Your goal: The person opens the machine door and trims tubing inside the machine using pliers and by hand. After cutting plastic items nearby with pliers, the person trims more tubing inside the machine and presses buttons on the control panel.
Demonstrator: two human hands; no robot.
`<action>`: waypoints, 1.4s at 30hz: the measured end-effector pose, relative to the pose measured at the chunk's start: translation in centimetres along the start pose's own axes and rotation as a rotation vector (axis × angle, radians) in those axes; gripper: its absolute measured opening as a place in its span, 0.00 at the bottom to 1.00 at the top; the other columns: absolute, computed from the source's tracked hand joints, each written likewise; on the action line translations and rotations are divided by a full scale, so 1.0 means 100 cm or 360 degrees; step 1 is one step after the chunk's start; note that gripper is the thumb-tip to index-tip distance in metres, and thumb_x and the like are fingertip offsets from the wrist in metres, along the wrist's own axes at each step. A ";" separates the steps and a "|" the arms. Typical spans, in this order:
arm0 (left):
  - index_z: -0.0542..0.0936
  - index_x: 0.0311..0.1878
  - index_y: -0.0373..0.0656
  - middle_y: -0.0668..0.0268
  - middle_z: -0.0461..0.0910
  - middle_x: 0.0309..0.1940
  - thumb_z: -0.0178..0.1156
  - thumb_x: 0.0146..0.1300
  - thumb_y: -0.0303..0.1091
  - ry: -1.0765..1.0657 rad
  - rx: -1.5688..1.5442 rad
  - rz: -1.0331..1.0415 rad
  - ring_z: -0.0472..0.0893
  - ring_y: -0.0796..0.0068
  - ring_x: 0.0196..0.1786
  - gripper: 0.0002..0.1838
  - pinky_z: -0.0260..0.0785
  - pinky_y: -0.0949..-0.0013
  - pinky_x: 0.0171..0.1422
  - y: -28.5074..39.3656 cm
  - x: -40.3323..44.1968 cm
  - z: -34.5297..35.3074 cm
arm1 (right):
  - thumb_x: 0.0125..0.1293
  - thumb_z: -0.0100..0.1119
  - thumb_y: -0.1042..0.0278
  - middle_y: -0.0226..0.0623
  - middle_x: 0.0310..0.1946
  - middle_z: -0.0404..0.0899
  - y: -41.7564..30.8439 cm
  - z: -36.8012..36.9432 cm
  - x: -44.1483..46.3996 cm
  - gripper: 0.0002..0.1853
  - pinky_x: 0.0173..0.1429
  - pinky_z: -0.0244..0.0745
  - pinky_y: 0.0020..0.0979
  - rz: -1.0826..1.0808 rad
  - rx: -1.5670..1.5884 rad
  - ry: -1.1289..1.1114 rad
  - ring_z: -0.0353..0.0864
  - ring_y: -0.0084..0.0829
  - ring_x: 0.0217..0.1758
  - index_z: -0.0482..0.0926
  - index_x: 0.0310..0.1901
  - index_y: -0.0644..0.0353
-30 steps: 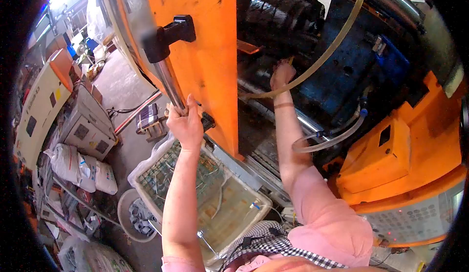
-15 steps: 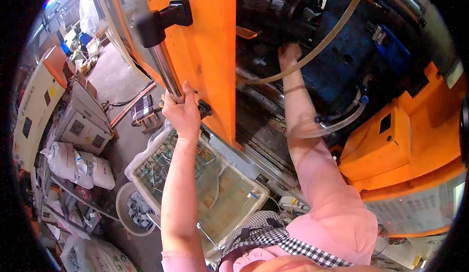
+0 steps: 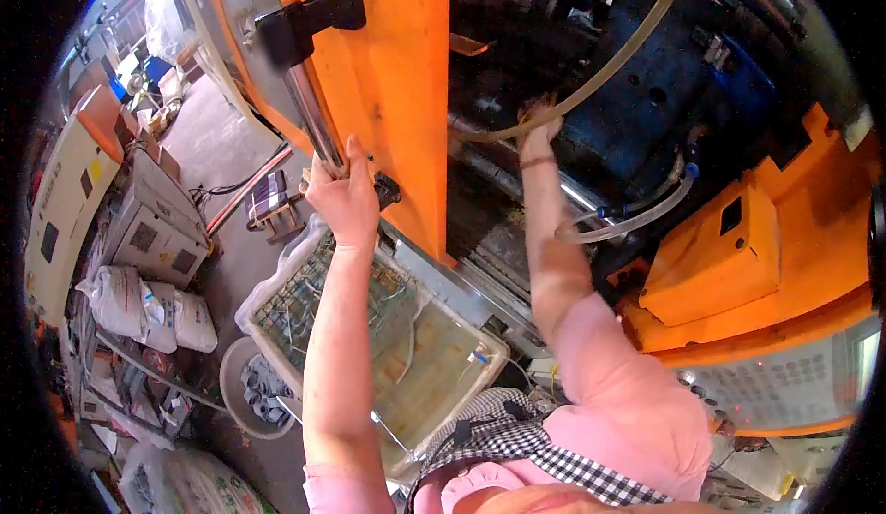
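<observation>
My left hand (image 3: 346,202) is wrapped round the lower end of a shiny metal door handle (image 3: 317,113) with black end mounts. The handle is fixed to an orange machine door (image 3: 401,89). Inside the dark opening beside the door, my right hand (image 3: 541,126) reaches in at the left edge of a dark blue metal block (image 3: 618,117). Its fingers are dim and smeared, so I cannot make out whether they hold anything. A yellowish hose (image 3: 637,48) curves across in front of that hand. Near my right forearm loops a clear tube (image 3: 637,226) with blue fittings.
Below the door stands a large tub (image 3: 434,403) with murky liquid and a wire grid. A round bucket of grey parts (image 3: 263,394) is to its left. White sacks (image 3: 152,316) lie farther left. An orange box (image 3: 711,256) and a control panel (image 3: 775,376) flank my right arm.
My right hand has shifted slightly left and back toward me inside the opening, and a metal rod now shows beside the forearm. My left hand stays on the door handle.
</observation>
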State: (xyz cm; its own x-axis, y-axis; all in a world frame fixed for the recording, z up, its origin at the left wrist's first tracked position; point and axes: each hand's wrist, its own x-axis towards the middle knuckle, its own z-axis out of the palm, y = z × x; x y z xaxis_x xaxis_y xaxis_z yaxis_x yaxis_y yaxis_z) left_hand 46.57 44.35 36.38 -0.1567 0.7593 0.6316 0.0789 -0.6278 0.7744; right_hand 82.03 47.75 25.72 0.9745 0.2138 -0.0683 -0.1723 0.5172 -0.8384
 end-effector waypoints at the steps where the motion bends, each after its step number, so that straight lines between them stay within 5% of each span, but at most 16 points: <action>1: 0.69 0.21 0.37 0.70 0.61 0.09 0.60 0.56 0.34 -0.0008 -0.0017 0.0015 0.59 0.78 0.16 0.14 0.53 0.70 0.21 0.000 0.000 0.001 | 0.62 0.49 0.59 0.31 0.24 0.76 -0.005 0.000 0.000 0.13 0.26 0.67 0.33 -0.0004 0.0000 0.0005 0.73 0.30 0.24 0.75 0.26 0.59; 4: 0.70 0.22 0.37 0.69 0.62 0.10 0.60 0.57 0.34 0.0027 0.0175 0.0213 0.59 0.78 0.16 0.14 0.52 0.70 0.20 -0.002 0.003 -0.002 | 0.62 0.48 0.59 0.37 0.32 0.78 -0.012 -0.002 0.000 0.13 0.29 0.68 0.33 0.0024 -0.0119 0.0028 0.76 0.31 0.30 0.76 0.33 0.61; 8: 0.71 0.23 0.37 0.69 0.67 0.12 0.59 0.57 0.33 -0.0012 0.0005 0.0085 0.62 0.81 0.16 0.12 0.54 0.73 0.21 0.005 0.002 -0.001 | 0.63 0.42 0.67 0.40 0.34 0.73 -0.042 0.005 0.008 0.10 0.30 0.65 0.37 0.0313 0.0713 0.0004 0.71 0.33 0.30 0.70 0.38 0.63; 11: 0.73 0.25 0.36 0.70 0.69 0.14 0.59 0.57 0.33 -0.0054 -0.0129 0.0002 0.64 0.82 0.17 0.11 0.56 0.75 0.22 0.003 0.002 0.000 | 0.62 0.43 0.69 0.36 0.26 0.74 -0.065 -0.006 -0.080 0.09 0.28 0.65 0.31 0.0266 0.0381 0.0130 0.73 0.30 0.28 0.74 0.33 0.62; 13: 0.74 0.28 0.35 0.70 0.71 0.15 0.59 0.58 0.33 -0.0113 0.0002 -0.0013 0.65 0.83 0.18 0.11 0.57 0.76 0.23 -0.003 0.002 -0.001 | 0.60 0.48 0.69 0.39 0.30 0.71 -0.029 -0.020 -0.037 0.08 0.30 0.67 0.39 0.0158 0.0519 -0.0012 0.71 0.35 0.29 0.71 0.39 0.61; 16: 0.72 0.24 0.35 0.69 0.69 0.15 0.60 0.57 0.34 0.0017 -0.0160 0.0072 0.65 0.83 0.20 0.13 0.56 0.76 0.23 0.005 0.003 0.003 | 0.61 0.47 0.68 0.39 0.29 0.69 -0.057 0.002 -0.021 0.07 0.29 0.67 0.38 0.0304 0.0472 0.0231 0.69 0.35 0.26 0.70 0.38 0.59; 19: 0.72 0.23 0.35 0.70 0.69 0.15 0.60 0.57 0.34 -0.0048 0.0042 0.0049 0.65 0.83 0.20 0.13 0.57 0.75 0.24 -0.006 0.005 -0.001 | 0.61 0.47 0.68 0.39 0.29 0.69 -0.072 0.008 -0.020 0.07 0.29 0.66 0.38 0.0514 0.0704 0.0063 0.69 0.34 0.25 0.70 0.38 0.61; 25: 0.70 0.22 0.36 0.71 0.69 0.15 0.59 0.58 0.33 -0.0020 -0.0020 0.0070 0.65 0.83 0.19 0.14 0.55 0.74 0.22 0.002 0.002 0.002 | 0.61 0.42 0.73 0.39 0.37 0.72 -0.034 0.000 -0.043 0.10 0.36 0.70 0.41 0.0171 0.0173 0.0183 0.72 0.37 0.37 0.70 0.42 0.64; 31: 0.71 0.24 0.36 0.72 0.67 0.13 0.59 0.58 0.33 -0.0160 -0.0033 0.0007 0.65 0.84 0.19 0.12 0.54 0.75 0.22 0.007 0.000 -0.003 | 0.60 0.40 0.75 0.41 0.34 0.71 -0.053 -0.009 -0.012 0.08 0.31 0.67 0.40 0.0356 0.0542 0.0245 0.72 0.36 0.31 0.69 0.39 0.61; 33: 0.71 0.24 0.36 0.72 0.68 0.13 0.58 0.58 0.34 -0.0080 -0.0039 0.0019 0.65 0.85 0.19 0.12 0.55 0.76 0.22 0.002 0.001 0.000 | 0.60 0.40 0.74 0.41 0.31 0.70 -0.054 -0.029 -0.038 0.07 0.29 0.65 0.40 0.0419 0.0504 -0.0160 0.70 0.34 0.27 0.69 0.37 0.61; 42: 0.73 0.26 0.33 0.68 0.72 0.15 0.59 0.57 0.35 -0.0088 0.0025 0.0068 0.67 0.82 0.19 0.13 0.59 0.73 0.24 -0.004 0.003 -0.001 | 0.65 0.39 0.63 0.39 0.22 0.71 -0.028 -0.006 0.028 0.11 0.18 0.62 0.33 0.0429 0.0455 0.0057 0.69 0.33 0.18 0.69 0.36 0.62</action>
State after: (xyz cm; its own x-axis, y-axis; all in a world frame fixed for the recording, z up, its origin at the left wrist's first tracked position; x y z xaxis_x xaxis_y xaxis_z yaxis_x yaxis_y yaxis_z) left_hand 46.42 44.78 36.25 -0.0982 0.7403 0.6650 0.0998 -0.6576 0.7468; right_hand 85.37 46.42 27.57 0.8923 0.3471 -0.2887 -0.4510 0.6576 -0.6035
